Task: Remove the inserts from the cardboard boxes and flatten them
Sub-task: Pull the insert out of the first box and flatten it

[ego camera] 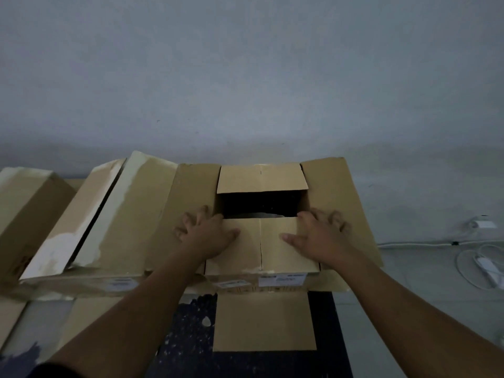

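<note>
A brown cardboard box (343,197) stands in front of me with its top flaps spread out to the left and right. Inside it, two folded cardboard insert panels (261,241) lie near the top, with a dark gap (261,204) between them. My left hand (206,233) rests flat on the near panel's left part, fingers spread. My right hand (319,236) lies flat on its right part, fingers apart at the box's right edge. Neither hand grips anything. What lies in the dark gap is hidden.
More cardboard boxes (90,214) with torn white patches stand to the left. A front flap (263,321) hangs down over a dark speckled surface (191,336). White cables and a charger (482,257) lie on the floor at the right, and a grey wall (245,77) stands behind.
</note>
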Motion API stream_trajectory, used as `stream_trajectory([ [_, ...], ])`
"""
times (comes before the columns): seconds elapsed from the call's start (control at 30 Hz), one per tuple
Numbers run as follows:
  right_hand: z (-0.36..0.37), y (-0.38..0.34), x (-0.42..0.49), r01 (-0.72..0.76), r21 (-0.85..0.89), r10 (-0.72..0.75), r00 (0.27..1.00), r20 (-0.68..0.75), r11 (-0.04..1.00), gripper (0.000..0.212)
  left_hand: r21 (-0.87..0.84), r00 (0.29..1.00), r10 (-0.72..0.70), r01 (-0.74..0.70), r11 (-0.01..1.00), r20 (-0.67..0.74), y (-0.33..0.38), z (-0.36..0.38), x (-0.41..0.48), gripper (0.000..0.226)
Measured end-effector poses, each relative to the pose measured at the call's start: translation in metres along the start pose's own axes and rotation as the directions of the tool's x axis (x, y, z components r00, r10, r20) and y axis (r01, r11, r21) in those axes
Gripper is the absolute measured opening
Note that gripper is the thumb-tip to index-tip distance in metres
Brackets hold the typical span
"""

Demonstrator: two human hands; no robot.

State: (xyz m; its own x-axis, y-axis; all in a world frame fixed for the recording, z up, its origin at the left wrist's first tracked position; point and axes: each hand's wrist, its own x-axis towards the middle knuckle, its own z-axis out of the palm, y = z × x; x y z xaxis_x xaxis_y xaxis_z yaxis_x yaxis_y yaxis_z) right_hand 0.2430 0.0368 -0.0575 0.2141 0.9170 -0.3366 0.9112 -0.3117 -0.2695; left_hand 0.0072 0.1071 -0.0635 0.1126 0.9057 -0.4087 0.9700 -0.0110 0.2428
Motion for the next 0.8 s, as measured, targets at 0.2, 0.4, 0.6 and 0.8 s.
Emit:
stream_trajectory([
  [0.2,-0.017,0.001,-0.010,0.132,0.257,-0.070,0.968,-0.239,0.957,0.058,-0.195,0.961,0.199,-0.236,0.952,-0.191,-0.009,-0.029,-0.024,0.024],
  [0.4,-0.056,-0.024,-0.056,0.430,-0.023,-0.429,0.895,-0.122,0.903,0.041,-0.329,0.954,0.265,-0.298,0.896,-0.140,-0.012,-0.058,-0.081,0.053],
  [0.6,-0.052,-0.057,-0.087,0.519,-0.268,-0.498,0.855,0.146,0.812,0.041,0.004,0.906,0.316,-0.331,0.944,0.280,0.012,-0.076,-0.069,0.042],
  [0.8,-0.029,-0.061,-0.085,0.524,-0.224,-0.503,0.852,0.145,0.822,0.037,0.295,0.881,0.466,-0.466,0.834,0.075,0.041,-0.070,0.015,0.036],
])
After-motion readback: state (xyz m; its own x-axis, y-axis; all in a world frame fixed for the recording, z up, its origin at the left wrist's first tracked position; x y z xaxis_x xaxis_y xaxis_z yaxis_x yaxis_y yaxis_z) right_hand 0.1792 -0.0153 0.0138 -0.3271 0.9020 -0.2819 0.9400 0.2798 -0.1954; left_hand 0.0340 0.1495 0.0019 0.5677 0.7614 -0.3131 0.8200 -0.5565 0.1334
